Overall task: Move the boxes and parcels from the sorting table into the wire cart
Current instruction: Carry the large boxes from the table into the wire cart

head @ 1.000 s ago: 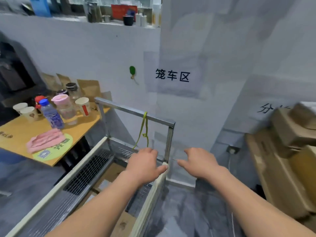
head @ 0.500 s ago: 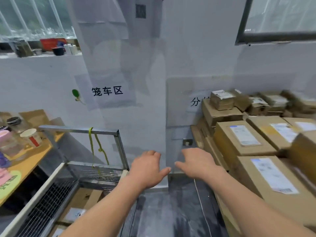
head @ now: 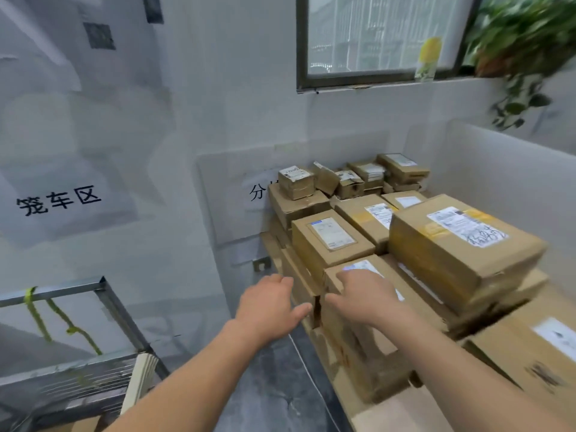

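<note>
Several brown cardboard boxes with white labels are stacked on the sorting table at the right. My right hand (head: pixel 369 296) is open, palm down over the top of the nearest box (head: pixel 358 347) at the table's left edge. My left hand (head: pixel 269 302) is open just left of that box's corner, fingers spread, holding nothing. A larger labelled box (head: pixel 461 244) sits on the stack to the right. Behind them lie a mid-size box (head: pixel 330 241) and several small parcels (head: pixel 352 179) by the wall. The wire cart (head: pixel 78 381) shows at lower left.
A yellow-green strap (head: pixel 40 319) hangs from the cart's top rail. A strip of grey floor (head: pixel 274 385) lies between cart and table. A white partition (head: pixel 514 182) borders the table on the right. A window and hanging plant (head: pixel 523 42) are above.
My view has swung right from the cart to the table of boxes. Both hands moved right with it and now reach the nearest box, the right hand over its top.
</note>
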